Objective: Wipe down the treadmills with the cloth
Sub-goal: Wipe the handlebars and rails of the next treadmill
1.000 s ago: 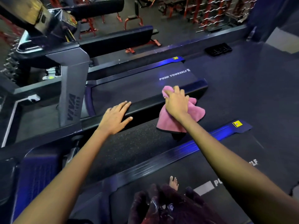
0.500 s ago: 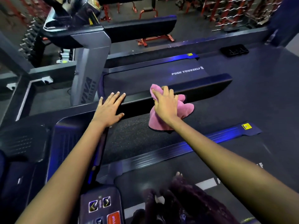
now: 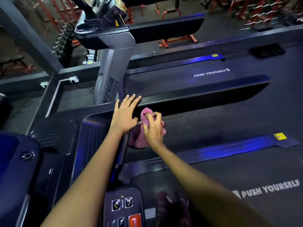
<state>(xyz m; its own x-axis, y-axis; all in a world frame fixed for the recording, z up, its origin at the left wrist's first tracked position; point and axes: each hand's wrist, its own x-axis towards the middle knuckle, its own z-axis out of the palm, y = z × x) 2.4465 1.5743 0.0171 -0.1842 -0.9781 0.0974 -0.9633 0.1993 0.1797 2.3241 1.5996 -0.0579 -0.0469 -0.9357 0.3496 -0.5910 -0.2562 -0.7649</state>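
A long black handrail (image 3: pixel 205 94) of the treadmill runs across the middle of the view. My left hand (image 3: pixel 125 114) rests flat on its near end with the fingers straight. Right beside it my right hand (image 3: pixel 153 128) grips a bunched pink cloth (image 3: pixel 139 138) against the front side of the rail, and the cloth hangs down below the hand. The dark running belt (image 3: pixel 213 128) lies under the rail. A second treadmill belt (image 3: pixel 188 76) marked PUSH YOURSELF lies beyond it.
A grey upright post (image 3: pixel 111 71) of the far treadmill stands just beyond my left hand. A console panel (image 3: pixel 123 207) with speed buttons and a red stop button is at the bottom. A blue-lit side rail (image 3: pixel 237 148) runs on the right. Red gym racks fill the background.
My right hand has slid the cloth leftwards along the handrail until it is next to my left hand. The view has swung so the console panel is now in sight.
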